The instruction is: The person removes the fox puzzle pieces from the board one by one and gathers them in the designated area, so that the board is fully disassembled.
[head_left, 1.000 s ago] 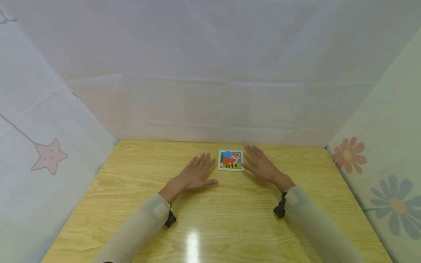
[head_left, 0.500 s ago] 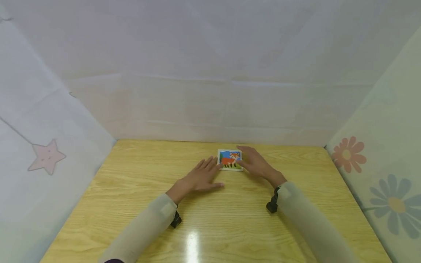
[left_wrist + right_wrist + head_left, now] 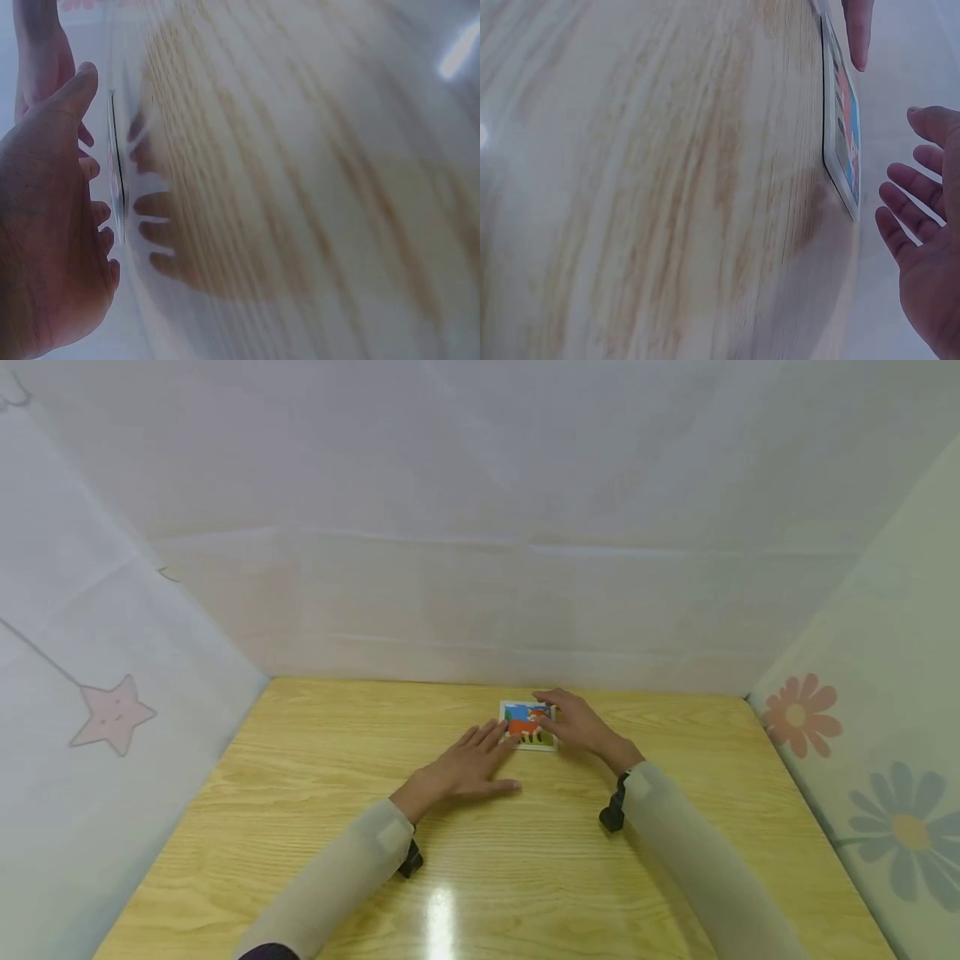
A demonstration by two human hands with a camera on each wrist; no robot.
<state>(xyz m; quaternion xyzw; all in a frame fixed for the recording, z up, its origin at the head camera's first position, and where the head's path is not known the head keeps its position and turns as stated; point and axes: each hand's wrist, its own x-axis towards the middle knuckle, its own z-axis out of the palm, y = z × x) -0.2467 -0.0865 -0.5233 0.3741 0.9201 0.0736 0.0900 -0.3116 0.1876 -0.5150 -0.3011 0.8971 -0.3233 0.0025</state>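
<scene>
Picture card [image 3: 526, 727], one: pale-bordered, printed with an orange fox on green ground under blue sky. Lies flat on the wood-grain table [image 3: 525, 860], toward one o'clock from its middle. Partly covered in the head view by fingertips at eight o'clock and a thumb at three.

Left hand [image 3: 468, 768], one: at eight o'clock from the card. Grip wide and unloaded; fingers extended, thumb well apart. Reaches over the card's border with fingertips; in the right wrist view, shows one finger raised just above the card. For the other fingers, contact impossible to tell.

Right hand [image 3: 581, 725], one: at three o'clock from the card. Grip wide and unloaded; fingers loosely bent, thumb apart. Hovers near the card, clear of it in the right wrist view.

Pale sleeves [image 3: 705, 860], two: one per arm, each with a dark wrist device [image 3: 612, 816] at the cuff.

Surroundings, from the table's middle: white cloth [image 3: 480, 602] at twelve o'clock; pink star [image 3: 114, 716] between nine and ten; red flower [image 3: 797, 715] between two and three; blue-grey flower [image 3: 910, 831] at three.
</scene>
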